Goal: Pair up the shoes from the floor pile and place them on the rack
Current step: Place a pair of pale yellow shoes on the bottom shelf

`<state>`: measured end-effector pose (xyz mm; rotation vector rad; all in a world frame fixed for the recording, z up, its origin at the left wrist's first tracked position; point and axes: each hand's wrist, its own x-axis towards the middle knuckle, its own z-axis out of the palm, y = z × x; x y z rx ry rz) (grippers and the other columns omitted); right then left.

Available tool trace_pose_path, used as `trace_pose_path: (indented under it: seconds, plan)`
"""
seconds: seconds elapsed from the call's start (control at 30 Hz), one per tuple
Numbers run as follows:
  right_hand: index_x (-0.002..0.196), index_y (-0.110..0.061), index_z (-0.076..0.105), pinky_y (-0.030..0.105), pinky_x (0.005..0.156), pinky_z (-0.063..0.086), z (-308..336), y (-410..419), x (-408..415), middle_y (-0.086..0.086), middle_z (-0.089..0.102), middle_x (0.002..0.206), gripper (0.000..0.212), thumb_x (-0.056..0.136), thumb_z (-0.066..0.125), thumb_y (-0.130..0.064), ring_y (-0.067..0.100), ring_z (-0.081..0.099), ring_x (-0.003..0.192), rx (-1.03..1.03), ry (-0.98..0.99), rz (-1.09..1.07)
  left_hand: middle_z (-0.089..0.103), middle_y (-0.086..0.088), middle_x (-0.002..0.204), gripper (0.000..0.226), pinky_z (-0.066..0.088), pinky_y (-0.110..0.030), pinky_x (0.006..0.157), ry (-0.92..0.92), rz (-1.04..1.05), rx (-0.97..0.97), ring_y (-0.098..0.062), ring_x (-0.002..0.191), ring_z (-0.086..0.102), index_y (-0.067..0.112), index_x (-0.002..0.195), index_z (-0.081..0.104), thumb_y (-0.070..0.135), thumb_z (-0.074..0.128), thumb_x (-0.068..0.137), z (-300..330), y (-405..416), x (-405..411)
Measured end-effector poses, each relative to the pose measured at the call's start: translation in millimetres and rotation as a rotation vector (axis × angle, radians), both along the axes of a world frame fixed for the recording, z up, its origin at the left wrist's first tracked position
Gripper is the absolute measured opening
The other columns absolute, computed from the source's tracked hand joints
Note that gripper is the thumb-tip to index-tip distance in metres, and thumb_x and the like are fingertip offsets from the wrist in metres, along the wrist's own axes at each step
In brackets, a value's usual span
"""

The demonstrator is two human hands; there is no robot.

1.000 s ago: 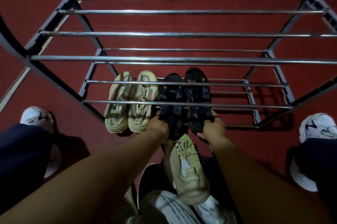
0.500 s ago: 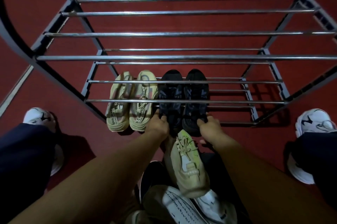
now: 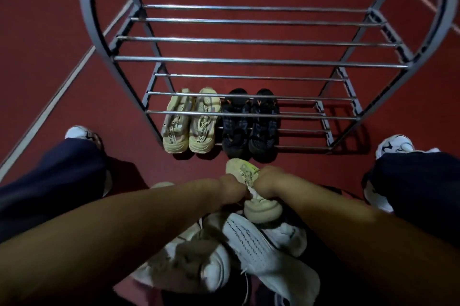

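A metal shoe rack (image 3: 258, 61) stands ahead on the red floor. On its lowest shelf sit a beige pair (image 3: 191, 124) at the left and a black pair (image 3: 250, 125) beside it. Just in front of the rack a cream shoe with yellow-green laces (image 3: 258, 203) tops the floor pile (image 3: 236, 243). My left hand (image 3: 232, 187) and my right hand (image 3: 270, 181) are both closed on that cream shoe, one at each side of its laces. White and dark shoes lie under my forearms, partly hidden.
My knees in dark trousers (image 3: 49, 181) flank the pile, with my white sneakers at the left (image 3: 79, 132) and right (image 3: 395, 145). White lines cross the red floor (image 3: 62, 32) at the left and behind the rack.
Both hands have let go of the black pair on the lowest shelf and pulled back to the cream shoe on the pile. My head has moved back, so more of the rack shows.
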<state>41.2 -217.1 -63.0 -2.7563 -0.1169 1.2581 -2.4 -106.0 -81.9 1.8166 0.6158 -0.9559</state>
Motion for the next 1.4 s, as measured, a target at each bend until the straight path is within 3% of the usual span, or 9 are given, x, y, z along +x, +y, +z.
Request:
trace_pose_path:
  seconds: [0.23,0.43,0.57,0.67,0.83,1.03,1.13,1.3,1.4]
  plan:
    - [0.079,-0.006,0.064,0.024,0.052,0.043,44,-25,-33,0.009,0.062,0.075,0.021,0.093,0.055,-0.019,0.020,0.057,0.061,0.284,0.063,-0.343,0.071,-0.006,0.089,0.030,0.051,-0.021,0.046,-0.099,0.011,-0.167,-0.016,0.062,0.065,0.008,0.124,0.056,0.025,0.051,0.100,59,40,-31]
    - [0.126,-0.003,0.049,0.030,0.079,0.046,1,-6,-62,0.016,0.060,0.120,0.037,0.095,0.050,-0.024,0.029,0.060,0.104,0.278,-0.020,-0.210,0.065,-0.006,0.086,0.039,0.042,-0.014,0.042,-0.281,0.196,0.178,-0.015,0.059,0.053,0.001,0.125,0.056,-0.010,0.037,0.093,14,83,-60]
    - [0.144,0.003,0.022,0.032,0.082,0.042,-13,9,-77,0.022,0.051,0.136,0.057,0.100,0.044,-0.025,0.037,0.054,0.119,0.160,-0.109,-0.055,0.071,-0.014,0.110,0.025,0.056,-0.029,0.079,-0.205,0.071,0.359,-0.029,0.098,0.068,0.003,0.109,0.069,0.002,0.054,0.089,-29,118,-90]
    - [0.144,0.005,0.021,0.032,0.081,0.041,-10,13,-74,0.023,0.051,0.136,0.060,0.100,0.045,-0.029,0.037,0.054,0.119,0.153,-0.134,-0.012,0.077,-0.009,0.099,0.017,0.058,-0.031,0.083,-0.169,0.000,0.378,-0.024,0.094,0.072,0.008,0.092,0.076,0.009,0.060,0.087,-40,133,-101]
    - [0.144,0.001,0.024,0.030,0.075,0.039,-13,8,-82,0.021,0.057,0.129,0.062,0.097,0.046,-0.034,0.037,0.058,0.110,0.231,-0.158,-0.027,0.056,-0.019,0.132,0.050,0.049,-0.042,0.099,-0.136,0.286,0.570,-0.038,0.118,0.057,0.004,0.133,0.050,0.026,0.060,0.090,-39,141,-85]
    - [0.139,-0.009,0.032,0.031,0.081,0.045,-7,5,-75,0.011,0.058,0.124,0.059,0.091,0.058,-0.030,0.025,0.057,0.101,0.388,-0.026,-0.204,0.071,-0.017,0.102,0.036,0.054,-0.039,0.092,0.194,0.489,0.257,-0.032,0.097,0.067,-0.001,0.110,0.065,0.027,0.063,0.087,-38,141,-88]
    - [0.139,-0.011,0.035,0.026,0.075,0.039,2,6,-66,0.011,0.058,0.124,0.053,0.092,0.058,-0.020,0.021,0.053,0.095,0.451,0.013,-0.264,0.067,-0.016,0.107,0.041,0.048,-0.044,0.100,0.175,0.587,0.162,-0.033,0.106,0.063,0.000,0.115,0.060,0.032,0.056,0.089,-33,137,-82]
    - [0.126,-0.014,0.049,0.027,0.079,0.042,8,6,-64,0.008,0.059,0.106,0.035,0.092,0.056,-0.012,0.022,0.056,0.095,0.472,0.014,-0.321,0.064,-0.017,0.098,0.040,0.045,-0.030,0.058,0.094,0.684,0.101,-0.027,0.077,0.058,0.001,0.118,0.053,0.026,0.054,0.087,-18,114,-73]
    - [0.098,-0.020,0.053,0.026,0.070,0.042,2,-4,-65,0.007,0.058,0.094,0.010,0.090,0.055,-0.015,0.022,0.057,0.084,0.481,0.009,-0.434,0.064,-0.015,0.099,0.037,0.049,-0.031,0.064,-0.066,0.767,0.047,-0.025,0.074,0.058,0.004,0.117,0.058,0.019,0.046,0.085,-12,105,-63]
